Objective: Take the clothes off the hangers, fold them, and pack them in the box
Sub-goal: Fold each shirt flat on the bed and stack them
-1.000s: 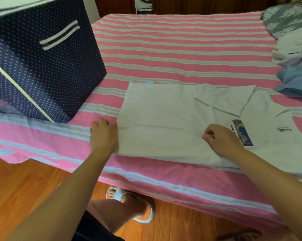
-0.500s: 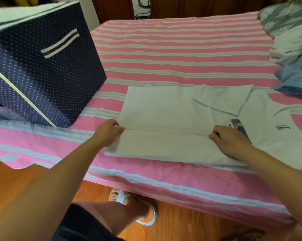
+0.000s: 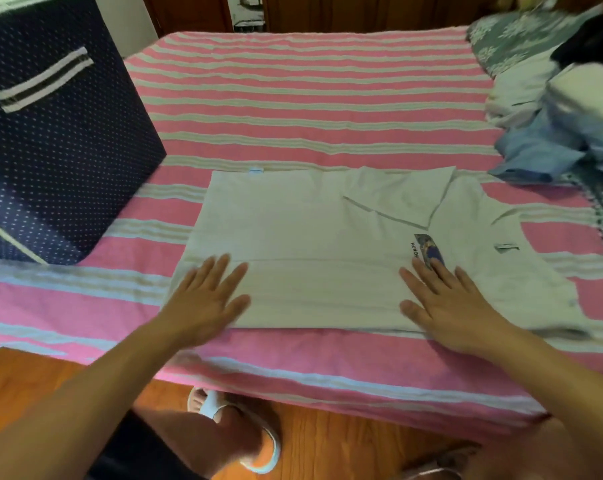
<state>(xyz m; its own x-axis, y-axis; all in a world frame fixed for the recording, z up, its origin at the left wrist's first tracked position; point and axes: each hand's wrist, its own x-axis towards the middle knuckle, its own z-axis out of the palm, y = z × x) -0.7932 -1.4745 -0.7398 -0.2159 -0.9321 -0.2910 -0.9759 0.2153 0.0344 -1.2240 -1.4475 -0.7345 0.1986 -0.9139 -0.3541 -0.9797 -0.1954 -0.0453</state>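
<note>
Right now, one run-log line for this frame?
phase: folding | left hand: flat, open, on white cotton T-shirt | right hand: flat, open, on shirt | navy polka-dot fabric box: shirt not packed

Navy dotted box cut off by left and top edges, clothes pile blurred and cut by right edge, shirt's chest print partly covered by right hand, neck label too small to read

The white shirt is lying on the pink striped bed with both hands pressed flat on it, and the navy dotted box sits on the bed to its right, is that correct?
Not quite. In the head view the navy dotted box sits to the left of the white shirt, not the right. The rest holds: the left hand and right hand lie flat on it, on the pink striped bed.
</note>
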